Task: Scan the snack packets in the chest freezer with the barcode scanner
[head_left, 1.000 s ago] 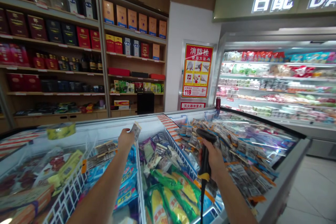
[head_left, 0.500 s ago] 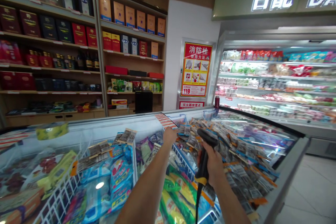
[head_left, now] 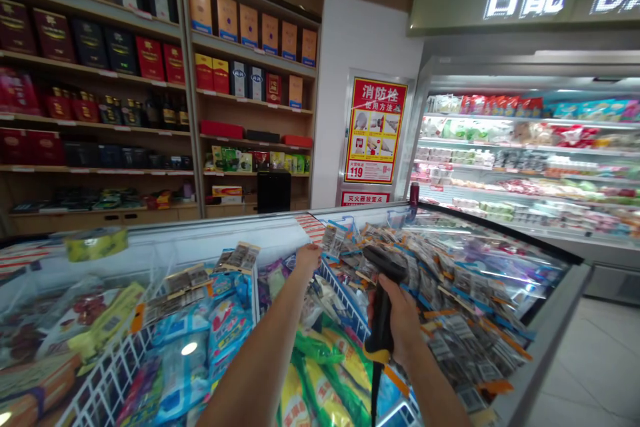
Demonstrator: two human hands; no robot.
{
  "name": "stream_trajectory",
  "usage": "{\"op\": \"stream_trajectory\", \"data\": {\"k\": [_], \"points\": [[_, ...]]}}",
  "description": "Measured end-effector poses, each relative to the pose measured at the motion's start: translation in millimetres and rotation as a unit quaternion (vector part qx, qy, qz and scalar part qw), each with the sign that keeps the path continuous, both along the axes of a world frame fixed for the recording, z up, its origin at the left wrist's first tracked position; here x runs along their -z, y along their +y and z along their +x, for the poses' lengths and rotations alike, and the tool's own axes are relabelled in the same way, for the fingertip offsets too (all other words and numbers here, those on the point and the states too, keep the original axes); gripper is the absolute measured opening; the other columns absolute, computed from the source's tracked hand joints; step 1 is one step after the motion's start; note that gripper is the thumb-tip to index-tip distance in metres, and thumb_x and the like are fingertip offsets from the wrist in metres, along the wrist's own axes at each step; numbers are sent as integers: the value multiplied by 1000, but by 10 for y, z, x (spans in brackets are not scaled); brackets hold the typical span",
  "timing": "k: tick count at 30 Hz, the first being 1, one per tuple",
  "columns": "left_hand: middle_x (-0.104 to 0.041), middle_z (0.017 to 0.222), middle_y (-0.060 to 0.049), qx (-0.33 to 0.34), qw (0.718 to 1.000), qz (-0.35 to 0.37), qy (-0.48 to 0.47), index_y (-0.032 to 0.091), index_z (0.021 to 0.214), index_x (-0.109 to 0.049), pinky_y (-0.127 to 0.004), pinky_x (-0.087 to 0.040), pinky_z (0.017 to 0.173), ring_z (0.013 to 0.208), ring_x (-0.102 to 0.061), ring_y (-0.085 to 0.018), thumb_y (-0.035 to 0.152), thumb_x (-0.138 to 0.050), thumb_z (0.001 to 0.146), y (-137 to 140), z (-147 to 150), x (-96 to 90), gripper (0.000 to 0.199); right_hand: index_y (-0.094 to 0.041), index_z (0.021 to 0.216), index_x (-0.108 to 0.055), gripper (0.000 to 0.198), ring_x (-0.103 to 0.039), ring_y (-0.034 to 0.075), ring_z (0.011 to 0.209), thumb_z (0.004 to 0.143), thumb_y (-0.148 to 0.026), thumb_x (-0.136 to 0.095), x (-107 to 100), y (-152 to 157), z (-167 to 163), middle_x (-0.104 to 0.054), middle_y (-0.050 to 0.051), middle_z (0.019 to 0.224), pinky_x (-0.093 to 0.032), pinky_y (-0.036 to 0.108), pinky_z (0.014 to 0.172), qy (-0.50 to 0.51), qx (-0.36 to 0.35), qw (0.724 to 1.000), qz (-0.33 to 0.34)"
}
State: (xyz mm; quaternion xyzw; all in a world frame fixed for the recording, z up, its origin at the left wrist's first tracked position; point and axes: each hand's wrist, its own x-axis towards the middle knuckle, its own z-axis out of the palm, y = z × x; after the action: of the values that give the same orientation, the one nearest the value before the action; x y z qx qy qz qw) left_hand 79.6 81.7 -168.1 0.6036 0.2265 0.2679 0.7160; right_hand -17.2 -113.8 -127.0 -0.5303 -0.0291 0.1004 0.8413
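My right hand (head_left: 400, 313) is wrapped round the handle of a black barcode scanner (head_left: 385, 263) with a yellow band at its base. A black cable hangs down from it. The scanner's head points left, towards my left hand (head_left: 309, 257), which reaches out over the freezer. The left fingers are pinched at the edge of a small barcode tag (head_left: 333, 239) with a blue border. Many similar tags (head_left: 470, 280) with blue and orange edges lie in a heap under and right of the scanner. Yellow-green food bags (head_left: 320, 380) lie below my forearms.
White wire dividers (head_left: 107, 373) split the chest freezer. Blue bags (head_left: 200, 353) fill the section left of my arm, and a roll of yellow tape (head_left: 97, 245) rests on the left. Behind stand shelves of boxes (head_left: 247, 137) and a lit refrigerated display (head_left: 525, 160).
My left hand has moved left, and the barcode tag has shifted left with it. The scanner in my right hand has also moved slightly left.
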Motion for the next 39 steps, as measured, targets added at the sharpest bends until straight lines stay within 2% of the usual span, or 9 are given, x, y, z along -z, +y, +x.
{"op": "stream_trajectory", "data": {"k": [3,7,17,23,30,39], "points": [[-47,47,5,14,993,-114,-25,15,57,-48,-21,-44,52,44,-47,-6,6,-57,62,97,-123,-40,14,-16,70,-53,27,-44,10,27,64,-41,-60,-2,60,-64,-52,-5,40,-33,20,26,8,-43,999,-4],[-47,50,5,-3,981,-184,-53,14,59,-46,-18,-42,50,43,-45,-4,4,-55,64,132,-157,-77,15,-17,72,-51,27,-43,9,26,65,-42,-59,20,102,-106,-50,-6,40,-33,19,25,39,-92,995,-16],[-43,47,7,-19,978,-191,-80,15,61,-44,-15,-38,42,39,-43,-3,6,-56,62,141,-141,-83,15,-18,76,-49,25,-44,10,27,66,-40,-56,17,58,-123,-50,-6,41,-36,20,26,49,-125,991,-2],[-45,49,6,-27,978,-187,-90,14,61,-46,-17,-42,48,42,-45,-3,7,-59,61,141,-144,-58,15,-19,75,-47,25,-44,9,28,66,-41,-57,-23,51,-168,-49,-7,41,-36,20,27,64,-110,992,-9],[-46,50,6,-24,976,-193,-97,15,62,-46,-17,-42,49,42,-44,-3,5,-55,63,128,-176,-63,13,-18,76,-50,24,-45,10,28,66,-39,-57,2,68,-133,-50,-7,41,-36,20,25,44,-105,993,-17],[-46,49,6,-39,976,-187,-106,15,63,-47,-18,-42,49,41,-44,-3,6,-57,61,143,-154,-45,14,-18,76,-49,25,-45,11,27,67,-41,-55,-14,41,-127,-51,-5,40,-37,20,25,68,-87,993,-37]]}}
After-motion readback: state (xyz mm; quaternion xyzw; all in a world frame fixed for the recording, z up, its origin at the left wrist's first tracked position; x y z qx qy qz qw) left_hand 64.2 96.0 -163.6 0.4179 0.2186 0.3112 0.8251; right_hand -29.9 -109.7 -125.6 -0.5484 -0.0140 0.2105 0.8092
